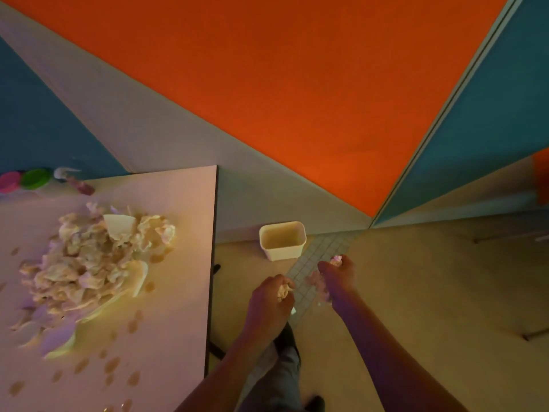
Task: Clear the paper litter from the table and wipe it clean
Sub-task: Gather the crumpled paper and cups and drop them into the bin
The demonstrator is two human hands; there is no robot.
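Observation:
A big heap of crumpled paper litter (pixel 89 263) lies on the left part of the white table (pixel 184 203), with brown stains (pixel 133 325) around it. Both hands hang over the floor to the right of the table's edge. My left hand (pixel 269 304) grips a crumpled wad of paper (pixel 282 290). My right hand (pixel 338 278) grips more crumpled paper (pixel 319 285), with a bit showing above the fingers. A white rectangular bin (pixel 282 240) stands on the floor just beyond both hands.
A spray bottle (pixel 75 181) lies at the table's far left, beside a green lid (pixel 35 178) and a pink lid (pixel 9 182). Orange and blue wall panels rise behind. A tiled strip (pixel 318 257) runs across the floor. My legs and shoes are below the hands.

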